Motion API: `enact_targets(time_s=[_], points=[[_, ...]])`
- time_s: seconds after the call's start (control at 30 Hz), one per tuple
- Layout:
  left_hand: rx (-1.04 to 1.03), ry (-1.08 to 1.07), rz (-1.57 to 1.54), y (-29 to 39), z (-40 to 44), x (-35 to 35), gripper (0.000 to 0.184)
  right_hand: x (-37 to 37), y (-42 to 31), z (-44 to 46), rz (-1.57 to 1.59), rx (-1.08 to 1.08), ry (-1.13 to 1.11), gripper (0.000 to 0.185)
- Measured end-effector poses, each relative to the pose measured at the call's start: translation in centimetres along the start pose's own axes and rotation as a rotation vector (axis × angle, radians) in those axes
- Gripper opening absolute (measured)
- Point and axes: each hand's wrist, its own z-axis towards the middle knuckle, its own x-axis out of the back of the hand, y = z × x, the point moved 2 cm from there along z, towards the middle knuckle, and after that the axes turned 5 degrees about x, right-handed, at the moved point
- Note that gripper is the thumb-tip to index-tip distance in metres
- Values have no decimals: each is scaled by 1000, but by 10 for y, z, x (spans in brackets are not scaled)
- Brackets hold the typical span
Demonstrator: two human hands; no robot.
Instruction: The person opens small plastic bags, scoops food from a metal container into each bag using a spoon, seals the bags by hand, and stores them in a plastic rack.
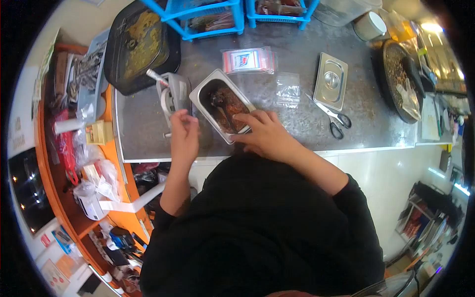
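Observation:
A rectangular metal container (pixel 204 101) stands tilted in plan near the counter's front edge, with a dark reddish-brown food and a black spoon (pixel 222 110) inside. My right hand (pixel 267 134) lies over its near right corner, fingers spread on the rim and by the spoon's handle. To the left of the container my left hand (pixel 185 132) is raised with its fingers curled and apart, nothing visible in it. Just behind that hand sits a grey tape dispenser (pixel 178 89) with a marker pen (pixel 157 77) resting at its top.
Small plastic bags (pixel 288 89), a packet (pixel 249 60), a metal lid (pixel 331 81) and scissors (pixel 332 117) lie on the dark counter (pixel 297 131). Behind are blue baskets (pixel 213 20); black trays (pixel 143 47) stand at the left, a round black pan (pixel 396 79) at the right.

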Motion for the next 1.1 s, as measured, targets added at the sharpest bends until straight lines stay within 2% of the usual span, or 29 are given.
enact_targets(time_s=[0.1,0.13,0.2,0.27,0.37,0.47,0.67,0.77,0.87,0.97,1.1], points=[[271,-172,-98,-31,-29,-8,25,-8,8,9,-23,-26,-2,37],[368,-298,-145,-34,-36,-14,27,-7,11,14,15,-48,135,33],[553,-562,-237,-35,-49,-29,31,-9,20,22,109,-112,139,32],[564,-562,-355,-33,-53,-47,30,-11,27,28,121,-146,135,30],[523,-508,-449,-37,-49,-53,24,0,23,36,60,-28,247,28],[526,-453,-500,-37,-50,-42,19,27,4,35,213,111,237,26],[487,-410,-559,-42,-45,-35,16,27,-20,21,121,378,21,24],[477,-388,-551,-43,-46,-33,16,35,-27,19,10,422,93,21],[462,-378,-554,-45,-47,-33,16,33,-41,17,-50,583,104,20],[462,-364,-561,-46,-45,-31,16,26,-41,12,-102,646,21,20],[453,-367,-552,-53,-44,-29,17,37,-40,20,-107,633,16,18]])
